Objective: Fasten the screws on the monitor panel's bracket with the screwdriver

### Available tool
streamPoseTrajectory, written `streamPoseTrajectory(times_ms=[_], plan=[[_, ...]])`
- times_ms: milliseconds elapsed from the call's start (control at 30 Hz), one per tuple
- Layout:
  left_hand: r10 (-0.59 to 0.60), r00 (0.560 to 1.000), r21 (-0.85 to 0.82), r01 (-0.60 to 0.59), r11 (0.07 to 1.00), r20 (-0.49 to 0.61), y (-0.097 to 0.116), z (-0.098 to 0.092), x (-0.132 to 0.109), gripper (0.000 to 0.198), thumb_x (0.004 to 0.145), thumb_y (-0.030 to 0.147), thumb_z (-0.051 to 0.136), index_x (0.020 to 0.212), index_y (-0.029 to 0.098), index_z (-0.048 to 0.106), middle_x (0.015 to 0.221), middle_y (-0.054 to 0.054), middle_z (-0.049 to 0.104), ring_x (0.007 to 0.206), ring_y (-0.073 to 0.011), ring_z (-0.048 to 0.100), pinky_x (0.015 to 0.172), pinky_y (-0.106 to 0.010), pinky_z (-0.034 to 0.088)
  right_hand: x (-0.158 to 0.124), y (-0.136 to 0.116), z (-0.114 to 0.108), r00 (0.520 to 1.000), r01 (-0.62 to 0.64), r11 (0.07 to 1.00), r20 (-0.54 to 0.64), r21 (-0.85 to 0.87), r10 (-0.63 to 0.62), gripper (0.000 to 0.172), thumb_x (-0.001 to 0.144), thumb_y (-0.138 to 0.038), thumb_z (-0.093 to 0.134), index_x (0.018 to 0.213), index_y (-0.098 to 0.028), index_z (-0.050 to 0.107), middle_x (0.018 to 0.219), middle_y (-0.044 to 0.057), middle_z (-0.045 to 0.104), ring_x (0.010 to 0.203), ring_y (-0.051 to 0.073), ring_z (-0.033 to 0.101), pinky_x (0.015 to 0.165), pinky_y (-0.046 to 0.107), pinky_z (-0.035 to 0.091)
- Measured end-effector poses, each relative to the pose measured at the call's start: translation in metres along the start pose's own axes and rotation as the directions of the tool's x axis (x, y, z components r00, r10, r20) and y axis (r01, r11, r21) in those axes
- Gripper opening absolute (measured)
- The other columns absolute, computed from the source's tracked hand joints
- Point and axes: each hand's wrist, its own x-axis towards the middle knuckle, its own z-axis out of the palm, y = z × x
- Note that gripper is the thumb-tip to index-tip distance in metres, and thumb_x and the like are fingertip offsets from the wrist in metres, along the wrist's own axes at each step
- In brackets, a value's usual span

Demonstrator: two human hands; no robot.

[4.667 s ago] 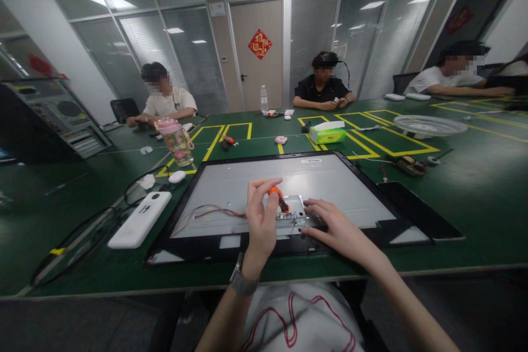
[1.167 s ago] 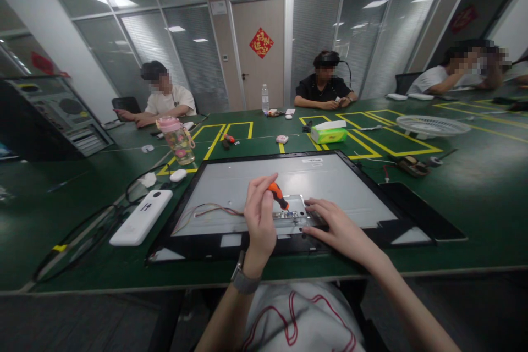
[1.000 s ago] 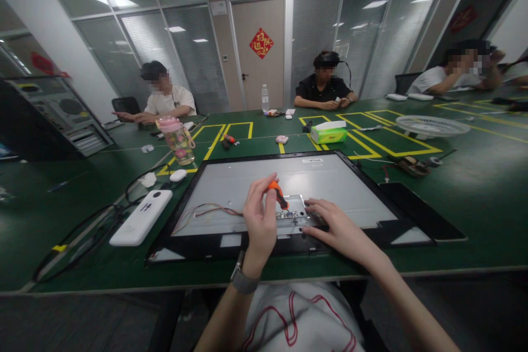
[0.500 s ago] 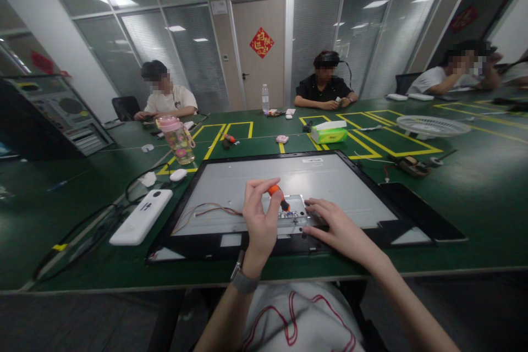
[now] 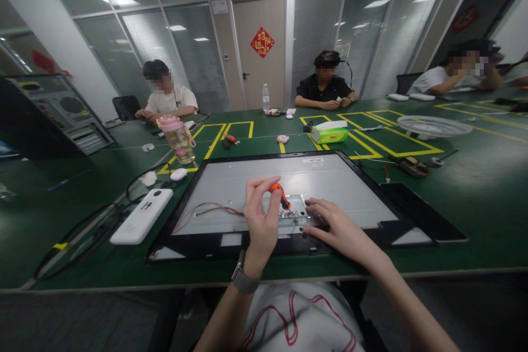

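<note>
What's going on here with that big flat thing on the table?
The left hand grips an orange-and-black screwdriver, slanting down toward a small metal bracket on the big grey panel. The tip is too small to see clearly. The right hand has its fingers spread at the bracket's right side. Thin wires stretch across the panel to the left, and a white device lies beside the panel.
</note>
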Motion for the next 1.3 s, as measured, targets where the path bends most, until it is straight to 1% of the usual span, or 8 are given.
streamPoseTrajectory(times_ms=[167, 267, 433, 633, 833, 900, 1067, 1300], plan=[[-0.01, 0.999, -0.032, 0.012, 0.999, 0.04, -0.0007, -0.0011, 0.0002, 0.028, 0.1, 0.026, 0.047, 0.114, 0.023, 0.071, 0.112, -0.008, 0.067, 0.106, -0.0188, 0.062, 0.091, -0.031, 0.049, -0.0005, 0.0014, 0.0012, 1.0, 0.002, 1.0, -0.011, 0.001, -0.002, 0.03, 0.086, -0.039, 0.071, 0.111, -0.021, 0.067, 0.131, 0.012, 0.064, 0.123, 0.031, 0.058, 0.106, 0.049, 0.046], [-0.013, 0.999, -0.027, 0.014, 1.0, 0.035, -0.0018, -0.0006, 0.0002, 0.025, 0.098, 0.026, 0.051, 0.113, 0.023, 0.071, 0.106, -0.007, 0.068, 0.099, -0.0179, 0.063, 0.087, -0.03, 0.05, -0.0003, 0.0021, 0.0016, 1.0, 0.003, 1.0, -0.006, -0.002, -0.003, 0.03, 0.086, -0.039, 0.072, 0.11, -0.021, 0.066, 0.131, 0.012, 0.064, 0.122, 0.031, 0.058, 0.105, 0.049, 0.046], [0.006, 1.0, -0.012, -0.006, 1.0, -0.02, -0.0027, 0.0009, 0.0006, 0.016, 0.093, 0.026, 0.061, 0.103, 0.021, 0.072, 0.098, -0.006, 0.061, 0.088, -0.0159, 0.061, 0.08, -0.028, 0.051, -0.0001, 0.0029, 0.0024, 1.0, 0.013, 1.0, -0.012, 0.0, -0.013, 0.03, 0.087, -0.041, 0.071, 0.11, -0.021, 0.067, 0.13, 0.012, 0.064, 0.122, 0.031, 0.058, 0.105, 0.05, 0.047], [-0.016, 1.0, -0.032, 0.017, 0.999, 0.008, -0.0015, -0.0004, 0.0012, 0.028, 0.1, 0.026, 0.045, 0.111, 0.02, 0.07, 0.107, -0.009, 0.068, 0.101, -0.019, 0.062, 0.089, -0.032, 0.051, -0.0003, 0.0026, 0.0022, 1.0, 0.007, 1.0, 0.001, -0.015, -0.007, 0.032, 0.087, -0.039, 0.071, 0.112, -0.02, 0.065, 0.132, 0.013, 0.063, 0.123, 0.032, 0.057, 0.106, 0.052, 0.045], [0.011, 1.0, 0.01, -0.011, 1.0, -0.021, -0.0008, 0.0008, 0.0006, 0.016, 0.092, 0.027, 0.062, 0.102, 0.021, 0.073, 0.096, -0.006, 0.061, 0.088, -0.0164, 0.061, 0.079, -0.028, 0.051, -0.0006, 0.0022, 0.0019, 1.0, 0.006, 1.0, 0.003, -0.011, -0.006, 0.032, 0.087, -0.039, 0.071, 0.112, -0.02, 0.065, 0.133, 0.013, 0.062, 0.124, 0.032, 0.056, 0.107, 0.052, 0.045], [0.011, 1.0, 0.004, -0.011, 1.0, -0.027, -0.0002, 0.0005, 0.0007, 0.016, 0.093, 0.027, 0.06, 0.101, 0.021, 0.073, 0.095, -0.005, 0.06, 0.087, -0.016, 0.06, 0.077, -0.027, 0.051, -0.0005, 0.0023, 0.0022, 1.0, 0.005, 1.0, 0.008, -0.013, -0.005, 0.033, 0.087, -0.04, 0.071, 0.112, -0.02, 0.065, 0.133, 0.013, 0.062, 0.124, 0.032, 0.056, 0.107, 0.051, 0.045], [0.0, 0.999, -0.036, 0.002, 0.999, 0.042, -0.0002, -0.0006, 0.0011, 0.027, 0.1, 0.025, 0.046, 0.112, 0.022, 0.07, 0.106, -0.007, 0.066, 0.1, -0.0179, 0.062, 0.088, -0.03, 0.049, -0.0002, 0.0026, 0.0028, 1.0, 0.005, 1.0, 0.0, -0.018, -0.005, 0.033, 0.086, -0.04, 0.072, 0.112, -0.021, 0.066, 0.132, 0.013, 0.063, 0.124, 0.032, 0.057, 0.107, 0.051, 0.045], [-0.006, 1.0, -0.029, 0.006, 1.0, -0.006, -0.0026, 0.0013, 0.0, 0.015, 0.092, 0.027, 0.062, 0.102, 0.021, 0.072, 0.097, -0.005, 0.059, 0.086, -0.0158, 0.06, 0.078, -0.028, 0.05, -0.0001, 0.0013, 0.0016, 1.0, 0.006, 1.0, 0.004, -0.005, -0.006, 0.031, 0.087, -0.039, 0.071, 0.111, -0.021, 0.066, 0.132, 0.013, 0.063, 0.122, 0.032, 0.057, 0.106, 0.051, 0.046]])
